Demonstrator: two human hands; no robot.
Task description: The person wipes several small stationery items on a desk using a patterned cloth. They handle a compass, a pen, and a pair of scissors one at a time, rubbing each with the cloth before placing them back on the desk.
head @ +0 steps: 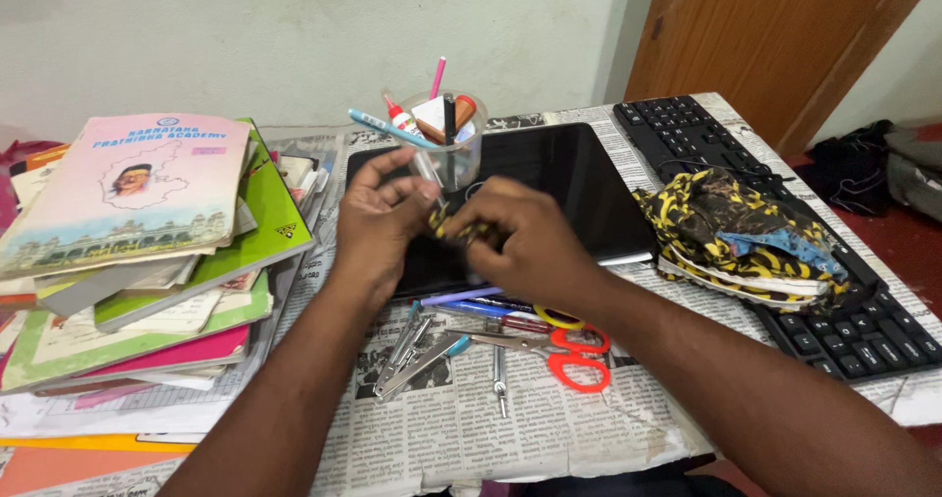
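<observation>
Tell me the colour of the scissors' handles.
Orange-red scissors handles, clearest in the head view.

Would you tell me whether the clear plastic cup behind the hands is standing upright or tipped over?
Upright. The clear cup stands on its base, mouth up, with pens and a glue bottle sticking out of the top.

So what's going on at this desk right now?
A person's left hand and right hand together hold a small black-and-yellow patterned pouch above a dark flat tablet. Behind the hands stands a clear plastic cup of pens. Orange-handled scissors lie on the newspaper-covered table below, with a stack of books at the left.
</observation>
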